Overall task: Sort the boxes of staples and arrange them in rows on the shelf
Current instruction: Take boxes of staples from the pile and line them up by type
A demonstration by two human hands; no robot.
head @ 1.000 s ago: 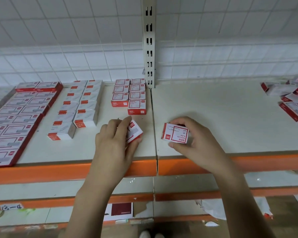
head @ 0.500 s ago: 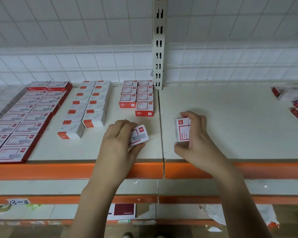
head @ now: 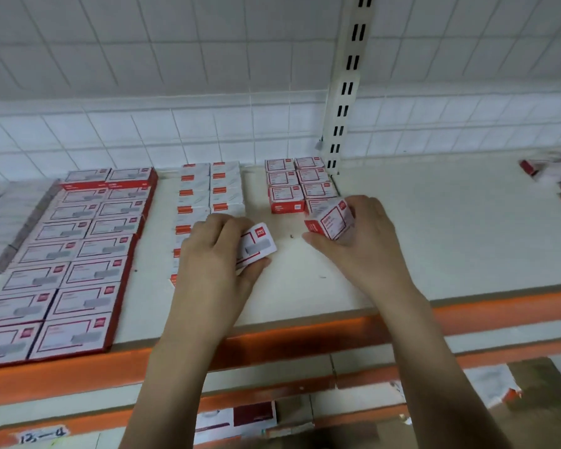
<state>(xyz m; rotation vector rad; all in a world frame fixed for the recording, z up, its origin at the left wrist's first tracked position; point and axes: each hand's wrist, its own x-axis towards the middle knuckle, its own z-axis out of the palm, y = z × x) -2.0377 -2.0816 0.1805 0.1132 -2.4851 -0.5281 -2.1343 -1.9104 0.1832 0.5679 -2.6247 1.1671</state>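
Note:
My left hand (head: 219,254) grips a flat red-and-white staple box (head: 258,243), tilted, just above the shelf (head: 434,241) and right of the middle rows. My right hand (head: 366,241) holds a small red-and-white staple box (head: 332,222) at the front end of the right-hand column of small red boxes (head: 297,184). Two columns of white boxes with orange labels (head: 209,189) stand left of those; my left hand hides their front part. Large flat red-edged boxes (head: 75,254) fill two long columns at the far left.
A loose heap of unsorted boxes (head: 554,176) lies at the shelf's far right. A slotted white upright (head: 347,92) stands against the tiled wall behind the small boxes. The shelf has an orange front rail (head: 305,332), with a lower shelf beneath it.
Both hands have moved left and back along the shelf. My right hand carried its small box from the bare right board up to the front of the small red rows.

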